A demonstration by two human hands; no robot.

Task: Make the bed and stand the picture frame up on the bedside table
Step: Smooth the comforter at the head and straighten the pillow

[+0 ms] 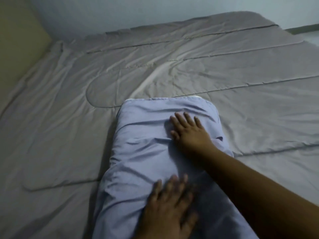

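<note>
A grey quilted bedspread (215, 87) lies spread across the bed (293, 169), creased in places but covering the mattress to the wall (120, 11). On it, near the camera wearer, rests a lavender-blue pillow (146, 152) set lengthwise, its cover wrinkled. The right hand (188, 133), reaching in from the lower right, lies flat with fingers spread on the pillow's far half, holding nothing. The left hand (165, 209), blurred, rests open, palm down, on the near half, also holding nothing. Both flat palms suggest pressing and smoothing the pillow into place, a late step in making the bed. The picture frame and the bedside table are out of view, so that part of the task looks still undone.
</note>
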